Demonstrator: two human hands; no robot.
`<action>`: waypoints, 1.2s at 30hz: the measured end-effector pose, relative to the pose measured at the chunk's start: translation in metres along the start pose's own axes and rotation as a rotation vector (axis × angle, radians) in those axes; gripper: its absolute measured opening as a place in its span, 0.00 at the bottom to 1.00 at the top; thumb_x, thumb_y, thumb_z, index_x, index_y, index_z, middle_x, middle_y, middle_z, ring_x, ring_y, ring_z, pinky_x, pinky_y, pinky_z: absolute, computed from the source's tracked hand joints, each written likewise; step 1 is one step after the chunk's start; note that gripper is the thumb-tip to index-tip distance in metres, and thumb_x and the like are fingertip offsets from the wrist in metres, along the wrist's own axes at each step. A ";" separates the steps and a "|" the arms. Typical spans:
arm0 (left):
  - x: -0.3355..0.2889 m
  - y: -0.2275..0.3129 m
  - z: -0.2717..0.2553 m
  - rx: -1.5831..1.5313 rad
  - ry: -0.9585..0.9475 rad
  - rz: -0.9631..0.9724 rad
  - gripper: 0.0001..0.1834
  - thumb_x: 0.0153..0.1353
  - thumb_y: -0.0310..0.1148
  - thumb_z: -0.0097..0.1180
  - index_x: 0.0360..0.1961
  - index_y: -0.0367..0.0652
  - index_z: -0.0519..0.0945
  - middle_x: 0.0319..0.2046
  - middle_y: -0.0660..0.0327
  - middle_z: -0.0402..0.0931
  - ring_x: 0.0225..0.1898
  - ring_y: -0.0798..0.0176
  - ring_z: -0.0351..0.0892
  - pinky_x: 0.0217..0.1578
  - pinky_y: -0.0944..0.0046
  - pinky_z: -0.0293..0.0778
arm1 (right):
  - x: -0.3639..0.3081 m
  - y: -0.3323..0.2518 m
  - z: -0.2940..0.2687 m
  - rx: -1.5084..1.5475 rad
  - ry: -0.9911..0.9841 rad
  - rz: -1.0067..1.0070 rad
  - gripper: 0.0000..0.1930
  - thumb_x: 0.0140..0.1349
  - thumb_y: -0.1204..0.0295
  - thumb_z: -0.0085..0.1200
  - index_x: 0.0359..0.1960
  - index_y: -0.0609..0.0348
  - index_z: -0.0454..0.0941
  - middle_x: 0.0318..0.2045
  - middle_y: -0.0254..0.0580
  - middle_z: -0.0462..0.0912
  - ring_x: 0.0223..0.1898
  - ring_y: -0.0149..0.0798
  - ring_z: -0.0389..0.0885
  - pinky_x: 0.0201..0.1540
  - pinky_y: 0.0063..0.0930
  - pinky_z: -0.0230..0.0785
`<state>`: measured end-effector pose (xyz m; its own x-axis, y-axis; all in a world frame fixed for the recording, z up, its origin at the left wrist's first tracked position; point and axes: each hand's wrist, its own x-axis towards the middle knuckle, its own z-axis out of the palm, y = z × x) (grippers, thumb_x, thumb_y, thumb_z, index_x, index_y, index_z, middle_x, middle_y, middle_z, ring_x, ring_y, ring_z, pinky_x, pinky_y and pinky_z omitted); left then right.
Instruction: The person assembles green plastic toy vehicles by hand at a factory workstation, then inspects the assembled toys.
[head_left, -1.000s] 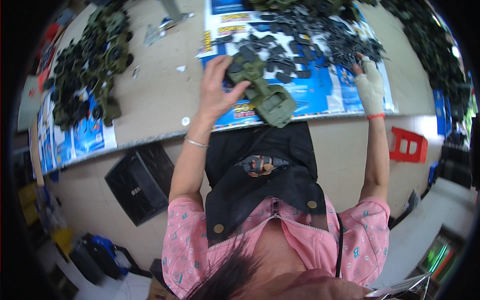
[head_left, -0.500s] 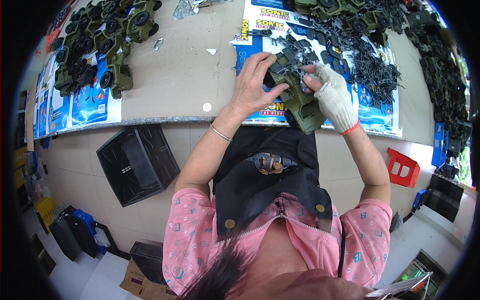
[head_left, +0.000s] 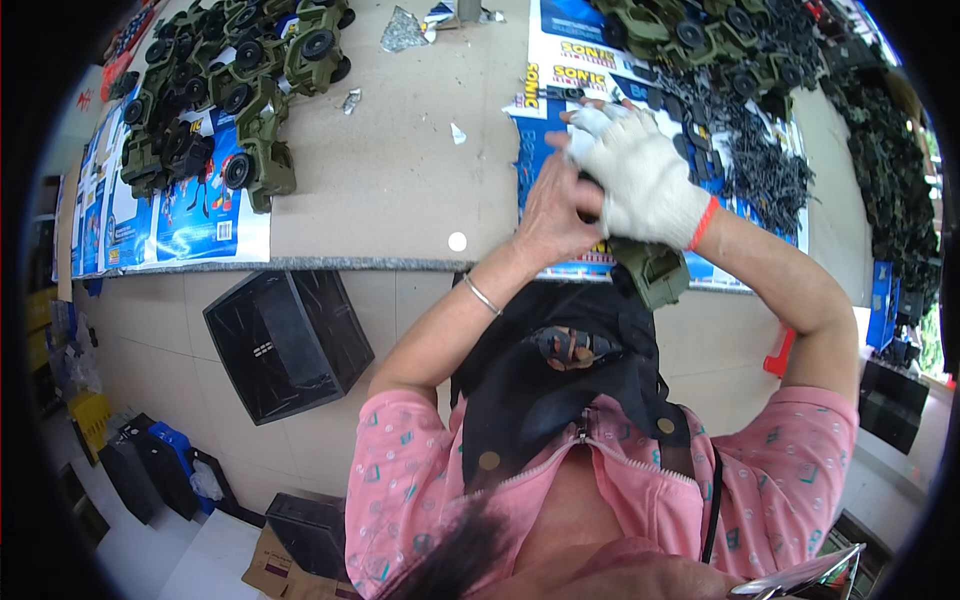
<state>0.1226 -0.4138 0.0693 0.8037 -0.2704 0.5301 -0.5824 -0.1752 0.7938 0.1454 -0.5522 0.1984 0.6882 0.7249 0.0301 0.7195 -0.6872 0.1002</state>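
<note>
My left hand [head_left: 553,213], bare with a thin bracelet at the wrist, and my right hand [head_left: 640,180], in a white knit glove with a red cuff, are pressed together on an olive-green toy vehicle body [head_left: 655,270]. The toy is raised off the table, above its front edge. Only its lower end shows below my gloved wrist; the rest is hidden behind both hands.
The beige table [head_left: 400,180] carries a cluster of assembled green toy jeeps [head_left: 240,80] at the far left on blue printed sheets [head_left: 195,215]. Black wheels and small dark parts [head_left: 745,140] lie at the right. A black crate [head_left: 285,340] and a red stool [head_left: 780,352] stand on the floor.
My right hand came from the parts pile to join the left on the toy. Both hands have lifted the toy closer to me and now cover most of it.
</note>
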 end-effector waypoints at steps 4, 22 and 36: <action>-0.003 0.006 0.003 -0.057 0.037 -0.061 0.39 0.40 0.32 0.77 0.56 0.39 0.72 0.49 0.48 0.74 0.52 0.39 0.73 0.56 0.48 0.71 | 0.009 0.006 0.002 0.334 -0.268 0.217 0.29 0.70 0.49 0.50 0.63 0.56 0.75 0.60 0.56 0.77 0.66 0.61 0.70 0.69 0.52 0.60; 0.157 0.007 -0.093 0.395 0.353 0.225 0.43 0.43 0.46 0.80 0.60 0.44 0.75 0.68 0.47 0.63 0.68 0.44 0.67 0.64 0.51 0.70 | 0.023 0.159 -0.016 0.243 0.416 0.540 0.39 0.54 0.57 0.71 0.68 0.56 0.72 0.59 0.56 0.79 0.61 0.57 0.77 0.66 0.43 0.67; 0.128 -0.073 -0.272 1.435 -0.019 -0.390 0.42 0.49 0.46 0.74 0.66 0.52 0.74 0.59 0.52 0.74 0.60 0.41 0.73 0.56 0.47 0.77 | -0.048 0.139 0.010 0.325 0.460 0.564 0.16 0.64 0.60 0.64 0.50 0.53 0.82 0.45 0.50 0.85 0.47 0.56 0.82 0.53 0.42 0.73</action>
<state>0.3011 -0.1782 0.1601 0.9384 0.0021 0.3457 0.0349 -0.9955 -0.0887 0.2129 -0.6827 0.2013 0.9001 0.1615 0.4046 0.3140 -0.8843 -0.3456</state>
